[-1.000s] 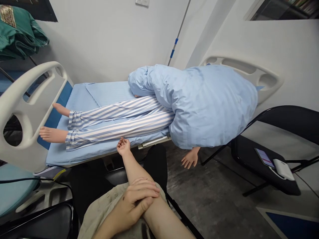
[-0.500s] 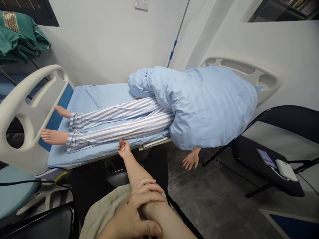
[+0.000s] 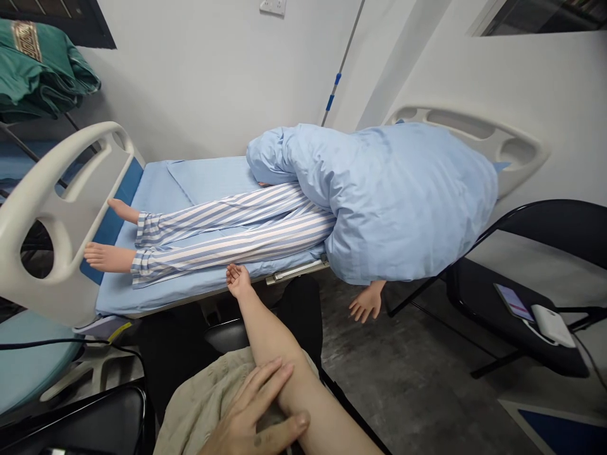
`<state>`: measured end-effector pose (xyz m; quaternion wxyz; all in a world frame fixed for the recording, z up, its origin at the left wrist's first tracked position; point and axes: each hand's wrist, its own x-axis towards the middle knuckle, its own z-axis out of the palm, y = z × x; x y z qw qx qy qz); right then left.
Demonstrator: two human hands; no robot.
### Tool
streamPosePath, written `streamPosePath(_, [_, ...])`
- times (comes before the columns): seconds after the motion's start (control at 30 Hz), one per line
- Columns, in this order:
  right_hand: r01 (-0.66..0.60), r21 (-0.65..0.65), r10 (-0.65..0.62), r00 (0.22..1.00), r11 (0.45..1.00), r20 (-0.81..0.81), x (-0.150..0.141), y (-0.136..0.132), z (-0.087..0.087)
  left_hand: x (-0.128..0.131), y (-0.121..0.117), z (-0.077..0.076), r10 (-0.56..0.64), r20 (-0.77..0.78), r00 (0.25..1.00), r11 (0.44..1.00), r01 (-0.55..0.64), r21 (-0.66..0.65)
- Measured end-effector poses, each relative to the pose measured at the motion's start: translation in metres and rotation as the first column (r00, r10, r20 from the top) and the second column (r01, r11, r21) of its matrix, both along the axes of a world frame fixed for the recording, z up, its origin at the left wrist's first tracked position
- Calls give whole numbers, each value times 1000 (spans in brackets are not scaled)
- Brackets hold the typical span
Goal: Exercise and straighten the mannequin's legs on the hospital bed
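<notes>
The bare right forearm [image 3: 268, 328] stretches from the lap toward the side of the light-blue-sheeted bed [image 3: 203, 177]. On its elbow end rests the left hand [image 3: 241, 420], fingers spread and lightly laid. The right hand [image 3: 238, 282] lies palm up at the mattress edge, fingers loosely curled. The bed holds a plastic-looking manikin in blue-and-white striped trousers [image 3: 246, 243]; a puffy light-blue quilt [image 3: 408, 196] covers its upper body, one hand hanging out below. A black folding chair [image 3: 478, 287] carries a slim phone [image 3: 515, 302] and a white rectangular device [image 3: 552, 325].
</notes>
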<state>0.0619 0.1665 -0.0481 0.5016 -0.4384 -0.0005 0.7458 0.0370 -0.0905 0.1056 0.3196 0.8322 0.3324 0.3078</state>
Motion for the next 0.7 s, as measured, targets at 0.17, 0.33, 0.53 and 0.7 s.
streamPosePath(0.17, [-12, -34, 11, 999, 999, -41, 0, 1, 0, 0, -9, -15, 167, -264, 950, 980, -188, -60])
streamPosePath(0.33, [-10, -55, 7, 998, 998, -57, 0, 1, -1, 1, -4, -12, 106, -336, 936, 994, -112, 2])
streamPosePath(0.53, [-14, -75, 9, 997, 997, -77, -1, 1, -2, 9, -9, -25, 202, -325, 924, 976, -162, 146])
streamPosePath(0.7, [-10, -71, 5, 998, 997, -65, -1, 0, -1, 13, -11, -21, 205, -255, 945, 978, -186, 99])
